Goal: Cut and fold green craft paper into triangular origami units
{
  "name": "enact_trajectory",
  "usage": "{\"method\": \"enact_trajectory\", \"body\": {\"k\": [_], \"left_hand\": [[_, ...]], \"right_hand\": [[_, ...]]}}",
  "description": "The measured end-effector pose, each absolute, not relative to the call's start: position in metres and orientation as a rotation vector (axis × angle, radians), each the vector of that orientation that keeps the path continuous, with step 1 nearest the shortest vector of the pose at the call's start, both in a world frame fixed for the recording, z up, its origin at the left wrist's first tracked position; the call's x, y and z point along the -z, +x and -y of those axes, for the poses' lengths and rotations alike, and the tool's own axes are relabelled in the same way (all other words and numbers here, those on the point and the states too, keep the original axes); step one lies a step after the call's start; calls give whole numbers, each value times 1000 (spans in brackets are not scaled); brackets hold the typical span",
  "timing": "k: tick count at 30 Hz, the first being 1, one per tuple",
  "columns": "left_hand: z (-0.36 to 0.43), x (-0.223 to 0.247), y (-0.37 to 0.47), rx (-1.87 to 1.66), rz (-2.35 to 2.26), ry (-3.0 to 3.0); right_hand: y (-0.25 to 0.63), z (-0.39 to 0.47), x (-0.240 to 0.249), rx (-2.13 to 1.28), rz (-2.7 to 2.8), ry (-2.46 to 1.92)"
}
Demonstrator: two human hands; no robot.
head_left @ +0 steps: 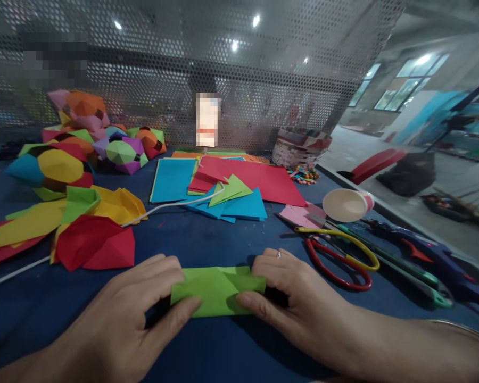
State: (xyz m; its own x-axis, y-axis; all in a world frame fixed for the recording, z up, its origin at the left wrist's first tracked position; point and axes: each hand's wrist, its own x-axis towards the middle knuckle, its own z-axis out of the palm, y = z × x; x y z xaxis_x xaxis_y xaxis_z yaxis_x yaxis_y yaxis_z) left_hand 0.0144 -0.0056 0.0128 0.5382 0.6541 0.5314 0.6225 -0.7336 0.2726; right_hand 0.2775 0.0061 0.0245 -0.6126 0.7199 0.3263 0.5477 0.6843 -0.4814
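A folded piece of green paper lies low over the dark blue table, close in front of me. My left hand grips its left end, the thumb on the near face and the fingers behind the upper edge. At the other end my right hand holds it the same way, with a ring on one finger. A crease runs across the paper's upper part. Beyond my left hand lies a folded red paper piece; to the right of my right hand rest scissors with red and yellow handles.
Faceted paper balls are heaped at the back left. Colored sheets lie mid-table, crossed by a white cord. At right are a paper cup, green-handled scissors, a dark glue gun and a woven basket. Perforated metal stands behind.
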Motion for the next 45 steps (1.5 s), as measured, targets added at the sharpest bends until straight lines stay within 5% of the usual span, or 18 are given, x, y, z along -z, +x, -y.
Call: {"method": "enact_trajectory", "body": {"k": [45], "left_hand": [[2, -9, 16, -905, -1476, 2867]], "right_hand": [[267, -11, -28, -261, 2423, -1309]]}}
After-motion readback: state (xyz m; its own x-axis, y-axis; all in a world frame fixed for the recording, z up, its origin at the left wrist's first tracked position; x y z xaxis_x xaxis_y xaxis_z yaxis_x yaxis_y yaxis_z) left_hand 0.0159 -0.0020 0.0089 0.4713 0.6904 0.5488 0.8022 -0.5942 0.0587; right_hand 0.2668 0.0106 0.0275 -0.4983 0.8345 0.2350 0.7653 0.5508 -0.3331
